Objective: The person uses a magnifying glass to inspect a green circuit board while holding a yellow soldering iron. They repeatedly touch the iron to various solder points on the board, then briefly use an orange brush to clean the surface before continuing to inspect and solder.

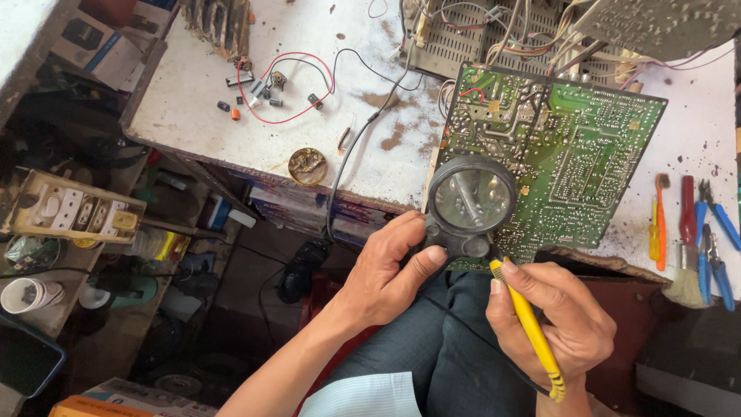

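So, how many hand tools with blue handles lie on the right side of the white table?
2: blue-handled cutters at the far right edge, and blue-handled pliers just below, beside the red screwdriver. The frame edge may hide others.

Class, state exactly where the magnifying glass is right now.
In the head view, the magnifying glass sits centre-right, held by the left hand over the green circuit board's lower-left corner.
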